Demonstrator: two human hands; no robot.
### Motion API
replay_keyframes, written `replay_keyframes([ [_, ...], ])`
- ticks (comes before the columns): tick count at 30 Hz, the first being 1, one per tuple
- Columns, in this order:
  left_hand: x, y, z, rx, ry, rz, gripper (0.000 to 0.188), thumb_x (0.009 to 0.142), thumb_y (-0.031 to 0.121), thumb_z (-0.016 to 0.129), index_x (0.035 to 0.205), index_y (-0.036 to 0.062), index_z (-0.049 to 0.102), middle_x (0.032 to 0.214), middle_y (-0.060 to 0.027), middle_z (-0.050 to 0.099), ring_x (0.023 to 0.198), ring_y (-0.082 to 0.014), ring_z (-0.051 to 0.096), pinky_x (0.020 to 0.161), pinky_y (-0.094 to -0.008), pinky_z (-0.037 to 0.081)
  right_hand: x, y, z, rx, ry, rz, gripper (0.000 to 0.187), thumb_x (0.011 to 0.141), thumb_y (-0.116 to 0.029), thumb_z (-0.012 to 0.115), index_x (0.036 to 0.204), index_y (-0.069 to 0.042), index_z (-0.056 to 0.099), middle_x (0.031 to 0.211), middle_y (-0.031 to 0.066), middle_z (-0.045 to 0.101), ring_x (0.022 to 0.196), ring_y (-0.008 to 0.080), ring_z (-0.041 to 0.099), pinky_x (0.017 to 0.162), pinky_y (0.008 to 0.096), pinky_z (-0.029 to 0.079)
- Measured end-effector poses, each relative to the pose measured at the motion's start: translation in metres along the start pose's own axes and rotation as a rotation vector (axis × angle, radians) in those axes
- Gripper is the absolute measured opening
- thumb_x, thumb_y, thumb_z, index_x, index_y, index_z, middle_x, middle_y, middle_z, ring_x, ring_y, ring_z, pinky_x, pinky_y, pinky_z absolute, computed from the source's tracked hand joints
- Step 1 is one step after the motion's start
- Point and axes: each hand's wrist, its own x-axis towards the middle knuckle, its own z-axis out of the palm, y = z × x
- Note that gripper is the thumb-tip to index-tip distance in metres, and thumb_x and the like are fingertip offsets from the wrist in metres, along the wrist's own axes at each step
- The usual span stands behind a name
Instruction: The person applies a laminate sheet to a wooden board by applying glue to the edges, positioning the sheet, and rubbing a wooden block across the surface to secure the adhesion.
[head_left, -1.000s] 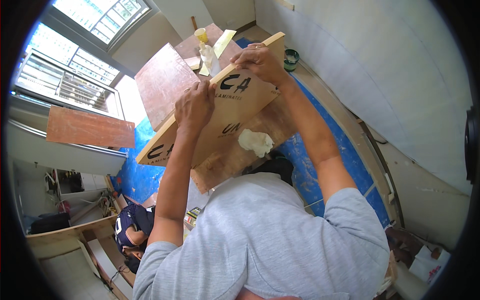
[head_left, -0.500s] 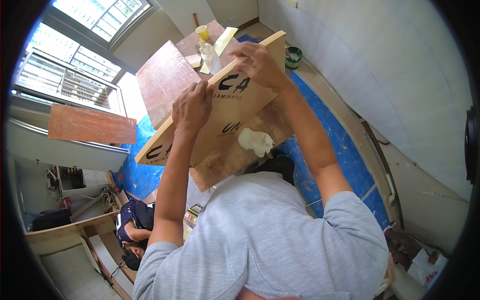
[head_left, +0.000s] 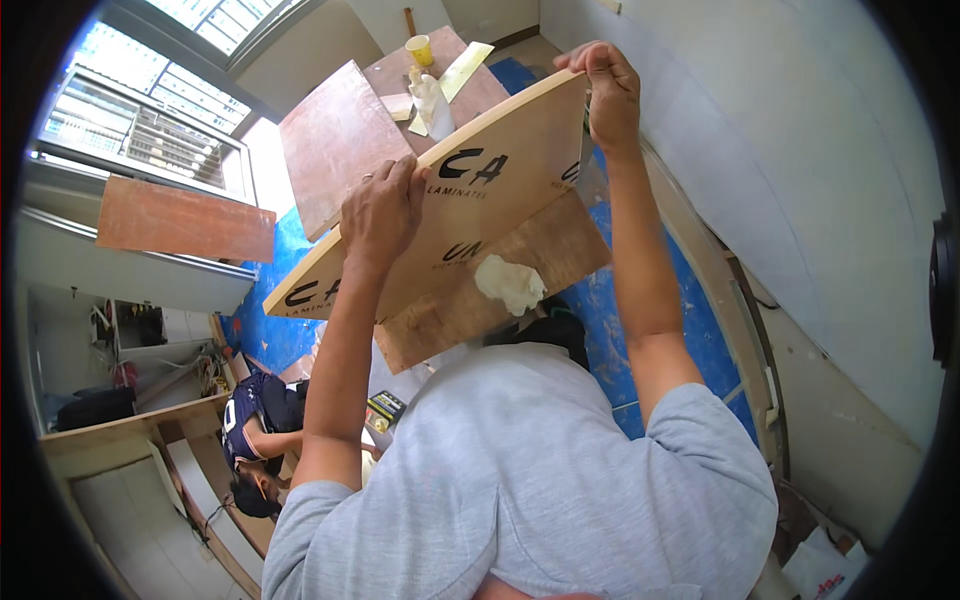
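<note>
A long tan laminate-faced board [head_left: 400, 240] with dark printing stands tilted on its edge in front of me. My left hand [head_left: 382, 212] is closed over its upper edge near the middle. At the far right corner my right hand [head_left: 610, 88] grips the same edge, thumb over the top. Below the board lies a brown plywood sheet [head_left: 555, 245], with a crumpled white cloth [head_left: 510, 283] on it close to my body. Behind the board, a white bottle [head_left: 430, 105] and a yellow cup [head_left: 420, 50] rest on a reddish plywood surface [head_left: 455, 50].
Another reddish panel [head_left: 340, 150] leans beyond the board. A plywood piece [head_left: 185, 232] lies near the windows at left. Blue sheeting [head_left: 690, 300] covers the floor. A co-worker [head_left: 262, 430] bends low at the lower left. A white wall [head_left: 780, 180] rises on the right.
My right hand has slid right along the upper edge to the far corner and now grips it. The left hand stays on the edge, and the board has shifted slightly.
</note>
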Motion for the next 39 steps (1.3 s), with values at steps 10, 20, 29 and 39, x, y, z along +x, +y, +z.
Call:
replay_keyframes([
  [10, 0.004, 0.0, -0.002, -0.021, 0.011, 0.012, 0.033, 0.106, 0.036, 0.056, 0.12, 0.0101, 0.07, 0.109, -0.0121, 0.074, 0.099, -0.0374, 0.07, 0.085, -0.0477, 0.054, -0.052, -0.002, 0.048, -0.803, -0.373, -0.397, 0.021, 0.079, -0.017, 0.083, 0.1, -0.014, 0.078, 0.101, -0.001, 0.072, 0.104, 0.0195, 0.066, 0.098, 0.0352, 0.04],
  [20, 0.004, -0.001, 0.001, -0.016, 0.064, 0.046, 0.032, 0.105, 0.036, 0.057, 0.117, 0.0093, 0.071, 0.103, -0.0123, 0.074, 0.09, -0.0376, 0.071, 0.079, -0.0483, 0.055, -0.026, 0.029, 0.043, -0.707, -0.504, -0.549, 0.012, 0.087, -0.015, 0.077, 0.085, -0.008, 0.067, 0.097, 0.0008, 0.068, 0.094, 0.0235, 0.067, 0.082, 0.0376, 0.052],
  [29, 0.003, -0.004, 0.0, 0.001, 0.064, 0.017, 0.031, 0.105, 0.036, 0.057, 0.116, 0.0113, 0.071, 0.104, -0.0103, 0.074, 0.091, -0.036, 0.071, 0.078, -0.0475, 0.055, -0.015, 0.018, 0.037, -0.624, -0.559, -0.456, 0.012, 0.086, -0.011, 0.078, 0.093, -0.011, 0.068, 0.097, 0.0004, 0.068, 0.096, 0.0243, 0.064, 0.089, 0.0375, 0.047],
  [39, 0.005, 0.002, -0.002, -0.04, 0.018, -0.03, 0.031, 0.106, 0.033, 0.056, 0.117, 0.008, 0.07, 0.106, -0.0137, 0.073, 0.092, -0.0393, 0.07, 0.079, -0.0469, 0.054, -0.017, 0.034, 0.046, -0.732, -0.715, -0.594, 0.013, 0.086, -0.019, 0.077, 0.088, -0.01, 0.067, 0.094, 0.0005, 0.063, 0.089, 0.0239, 0.066, 0.083, 0.0396, 0.049],
])
